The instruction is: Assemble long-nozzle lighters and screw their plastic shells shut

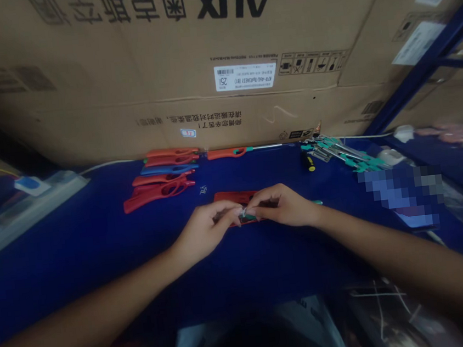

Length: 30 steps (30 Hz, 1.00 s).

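Note:
My left hand (207, 227) and my right hand (281, 206) meet over a blue table (97, 237), fingertips pinched together on a small silvery and green part (245, 213). Under both hands lies a red plastic handle shell (234, 197), partly hidden by the fingers. A thin green tip (318, 202) pokes out to the right of my right hand. Both hands are closed in a pinch.
A stack of red and blue lighter handles (161, 175) lies behind left. One long red lighter (229, 152) lies by the cardboard boxes (203, 60). Green-ended metal tubes (340, 151) are piled behind right, with a black and yellow screwdriver (308, 162). A white tray (31, 200) sits at left.

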Tool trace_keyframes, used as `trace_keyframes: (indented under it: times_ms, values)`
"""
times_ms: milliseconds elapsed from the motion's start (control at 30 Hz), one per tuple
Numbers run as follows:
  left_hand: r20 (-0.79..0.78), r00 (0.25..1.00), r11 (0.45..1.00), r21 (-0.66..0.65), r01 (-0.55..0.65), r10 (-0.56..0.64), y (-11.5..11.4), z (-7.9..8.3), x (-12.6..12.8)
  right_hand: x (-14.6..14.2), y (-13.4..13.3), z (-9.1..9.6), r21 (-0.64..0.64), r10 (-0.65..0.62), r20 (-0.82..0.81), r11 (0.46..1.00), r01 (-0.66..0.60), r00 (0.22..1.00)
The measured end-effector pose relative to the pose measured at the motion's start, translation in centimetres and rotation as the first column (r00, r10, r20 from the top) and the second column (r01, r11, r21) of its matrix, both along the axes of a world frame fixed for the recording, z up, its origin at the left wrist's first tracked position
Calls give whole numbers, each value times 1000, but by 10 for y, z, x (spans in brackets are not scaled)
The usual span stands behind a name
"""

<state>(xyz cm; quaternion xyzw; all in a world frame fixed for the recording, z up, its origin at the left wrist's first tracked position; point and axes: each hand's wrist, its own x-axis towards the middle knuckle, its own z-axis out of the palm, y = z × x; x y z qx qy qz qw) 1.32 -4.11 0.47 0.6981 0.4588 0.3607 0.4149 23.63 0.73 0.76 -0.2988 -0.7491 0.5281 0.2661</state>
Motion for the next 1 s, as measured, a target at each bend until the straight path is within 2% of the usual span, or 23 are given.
trace_keyframes:
  times_ms: [233,433,533,1000]
  values:
    - [39,999,999,27,-37,36,-4,0,2,-1,-1,7,-64,-56,-57,997,52,997]
    - [-123,988,981,182,-69,92,-4,1,-2,0,3,13,-165,-128,-70,980,115,989]
    - [-147,987,980,192,-42,71,-2,2,-3,-1,3,13,-189,-147,-89,974,128,985]
    - [-117,992,988,150,-29,47,2,-6,-2,-3,0,9,-60,-153,-76,987,149,985]
